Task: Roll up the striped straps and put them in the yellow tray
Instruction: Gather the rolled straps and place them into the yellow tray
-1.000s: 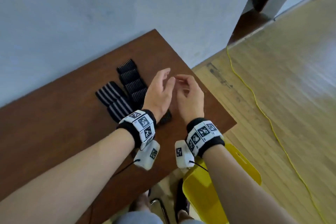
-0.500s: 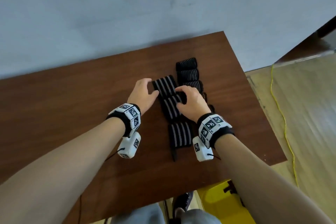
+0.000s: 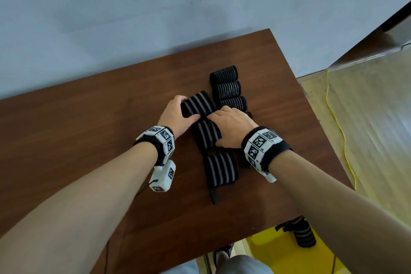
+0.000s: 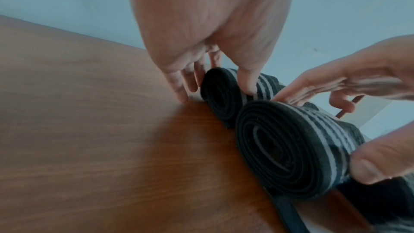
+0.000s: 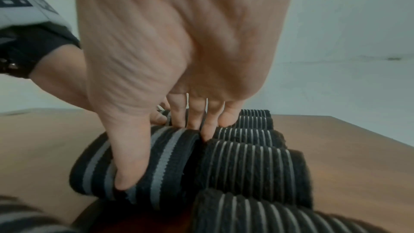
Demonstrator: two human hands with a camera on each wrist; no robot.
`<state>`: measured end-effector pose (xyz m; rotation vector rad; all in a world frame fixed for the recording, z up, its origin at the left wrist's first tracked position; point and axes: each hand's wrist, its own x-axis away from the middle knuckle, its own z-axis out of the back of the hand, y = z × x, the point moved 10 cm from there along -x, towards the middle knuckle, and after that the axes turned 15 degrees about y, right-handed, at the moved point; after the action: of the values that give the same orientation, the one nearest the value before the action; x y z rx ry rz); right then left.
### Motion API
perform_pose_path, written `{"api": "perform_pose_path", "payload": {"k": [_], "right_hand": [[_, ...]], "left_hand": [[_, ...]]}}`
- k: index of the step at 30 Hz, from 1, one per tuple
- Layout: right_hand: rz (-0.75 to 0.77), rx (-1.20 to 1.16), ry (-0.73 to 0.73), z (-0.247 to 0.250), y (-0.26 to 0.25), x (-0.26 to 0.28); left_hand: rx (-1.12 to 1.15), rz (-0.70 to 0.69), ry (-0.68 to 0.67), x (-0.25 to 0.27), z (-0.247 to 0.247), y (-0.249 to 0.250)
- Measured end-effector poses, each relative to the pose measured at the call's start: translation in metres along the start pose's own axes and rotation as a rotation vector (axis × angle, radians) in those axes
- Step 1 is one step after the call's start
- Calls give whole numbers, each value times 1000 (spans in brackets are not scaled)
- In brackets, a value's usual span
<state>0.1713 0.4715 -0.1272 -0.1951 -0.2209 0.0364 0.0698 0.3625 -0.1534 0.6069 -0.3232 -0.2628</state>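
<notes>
1 strap (image 3: pixel 305 234) in tray (image 3: pixel 280 258); left hand (image 3: pixel 178 115) grips far roll (image 3: pixel 196 104), right hand (image 3: pixel 231 125) clasps next roll (image 3: pixel 205 135); several left

The rolled straps (image 3: pixel 198 103) are ribbed, matt woven elastic cloth, black with grey stripes. The table (image 3: pixel 89 140) is smooth brown wood-grain, faintly sheened. The yellow tray (image 3: pixel 280 258) looks glossy plastic.

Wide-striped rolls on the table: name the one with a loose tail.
The nearest wide-striped roll; a loose dark end trails toward the table edge, and no hand touches it.
</notes>
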Motion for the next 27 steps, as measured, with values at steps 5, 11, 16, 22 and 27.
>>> {"api": "perform_pose_path", "payload": {"k": [5,11,16,22,27], "right_hand": [[2,-3,-24,-6,5,0],[8,18,-34,-12,-3,-8],[-8,-15,103,-9,-13,-10],[-103,-256,402,22,-12,-1],[-337,-574,598,46,10,30]], "left_hand": [[24,7,-21,4,-4,-8],[137,32,50,9,9,-17],[360,142,179,17,28,-38],[546,304,370,24,54,-62],[670,304,432,23,70,-39]]}}
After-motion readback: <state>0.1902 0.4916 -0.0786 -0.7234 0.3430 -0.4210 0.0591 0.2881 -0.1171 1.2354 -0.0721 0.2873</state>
